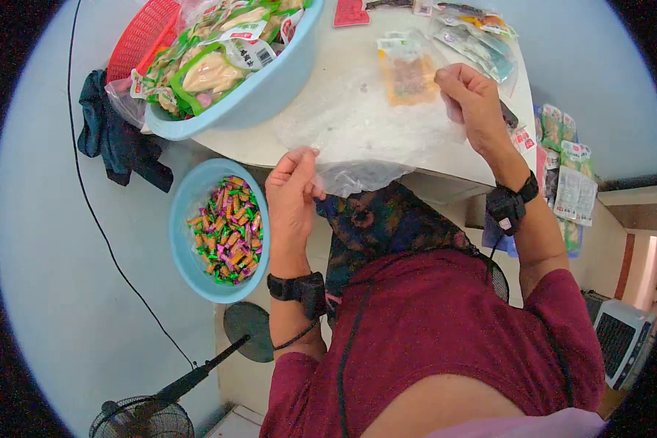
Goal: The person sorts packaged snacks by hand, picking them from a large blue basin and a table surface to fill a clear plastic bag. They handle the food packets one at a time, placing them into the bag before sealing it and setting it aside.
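A clear plastic bag (pixel 365 128) lies spread over the white table (pixel 445 157), reaching its front edge. My left hand (pixel 292 193) pinches the bag's near corner at the table edge. My right hand (pixel 474 98) grips the bag's far right side. Under or inside the bag lies a small orange snack packet (pixel 407 73). Both wrists wear black bands.
A light-blue basin (pixel 270 87) heaped with green-and-white snack packets stands at the table's left, a red basket (pixel 140 36) behind it. A lower blue basin (pixel 186 219) holds several wrapped sweets. More packets (pixel 478 40) lie at the table's far right and on the floor (pixel 569 175). A fan (pixel 142 416) stands below.
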A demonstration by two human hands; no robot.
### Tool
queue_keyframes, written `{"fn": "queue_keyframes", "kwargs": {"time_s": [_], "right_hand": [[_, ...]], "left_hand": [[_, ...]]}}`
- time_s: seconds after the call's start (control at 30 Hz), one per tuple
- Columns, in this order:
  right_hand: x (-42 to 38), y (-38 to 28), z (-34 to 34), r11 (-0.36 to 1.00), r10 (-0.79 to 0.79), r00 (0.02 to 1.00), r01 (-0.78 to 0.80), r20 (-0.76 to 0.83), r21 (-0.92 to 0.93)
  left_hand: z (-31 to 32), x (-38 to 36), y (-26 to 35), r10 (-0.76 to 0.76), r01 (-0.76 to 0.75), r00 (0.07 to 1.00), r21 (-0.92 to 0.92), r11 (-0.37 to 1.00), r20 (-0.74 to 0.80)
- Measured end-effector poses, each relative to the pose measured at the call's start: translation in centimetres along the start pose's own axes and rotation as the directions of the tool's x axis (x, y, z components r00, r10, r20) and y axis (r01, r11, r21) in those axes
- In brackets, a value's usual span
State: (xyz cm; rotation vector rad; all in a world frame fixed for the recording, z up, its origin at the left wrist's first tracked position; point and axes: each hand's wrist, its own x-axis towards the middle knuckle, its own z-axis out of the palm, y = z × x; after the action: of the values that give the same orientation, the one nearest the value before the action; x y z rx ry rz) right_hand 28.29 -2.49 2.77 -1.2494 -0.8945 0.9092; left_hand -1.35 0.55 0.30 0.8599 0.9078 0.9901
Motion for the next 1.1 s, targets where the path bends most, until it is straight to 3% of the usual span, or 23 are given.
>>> {"fn": "queue_keyframes", "kwargs": {"time_s": [0.13,0.23,0.37,0.47,0.5,0.6,0.63,0.73,0.97,1.1], "right_hand": [[-0.6,0.3,-0.1,0.999,0.031,0.995,-0.030,0.096,-0.018],[-1.6,0.4,0.7,0.994,0.076,0.990,-0.066,0.120,-0.085],[-2.5,0.8,0.7,0.978,0.122,0.976,-0.087,0.182,-0.190],[-2.9,1.4,0.8,0.985,0.151,0.977,-0.136,0.150,-0.103],[-3.0,1.0,0.8,0.984,0.151,0.980,-0.136,0.128,-0.119],[-2.7,0.8,0.9,0.992,0.126,0.991,-0.127,0.044,0.025],[-2.6,0.7,1.0,0.988,0.139,0.990,-0.141,0.030,0.064],[-2.8,1.4,1.3,0.989,0.103,0.995,-0.104,0.014,0.107],[-3.2,2.1,1.3,0.991,0.135,0.991,-0.135,0.002,0.017],[-3.1,3.1,1.7,0.989,0.143,0.990,-0.142,-0.001,-0.044]], "left_hand": [[1.8,-0.7,0.6,0.069,-0.053,0.988,0.113,0.992,-0.137],[-0.3,0.0,-0.5,0.099,-0.090,0.992,0.109,0.990,-0.080],[-1.2,0.3,-0.4,0.129,-0.126,0.980,0.024,0.992,-0.150],[-0.9,0.4,-0.2,0.136,-0.148,0.965,-0.038,0.988,-0.223],[-0.7,0.4,-0.1,0.144,-0.139,0.970,0.037,0.990,-0.196],[1.1,-1.0,0.0,0.000,0.010,0.975,0.047,0.999,-0.221],[0.5,-0.9,-1.0,-0.003,0.017,0.995,0.134,0.991,-0.103],[1.0,-1.6,-2.2,-0.123,0.130,0.989,0.092,0.987,-0.078],[-1.6,-1.2,-2.1,-0.026,0.014,0.990,-0.085,0.996,-0.141],[-2.1,-1.1,-1.6,0.061,-0.058,0.975,0.018,0.998,-0.212]]}}
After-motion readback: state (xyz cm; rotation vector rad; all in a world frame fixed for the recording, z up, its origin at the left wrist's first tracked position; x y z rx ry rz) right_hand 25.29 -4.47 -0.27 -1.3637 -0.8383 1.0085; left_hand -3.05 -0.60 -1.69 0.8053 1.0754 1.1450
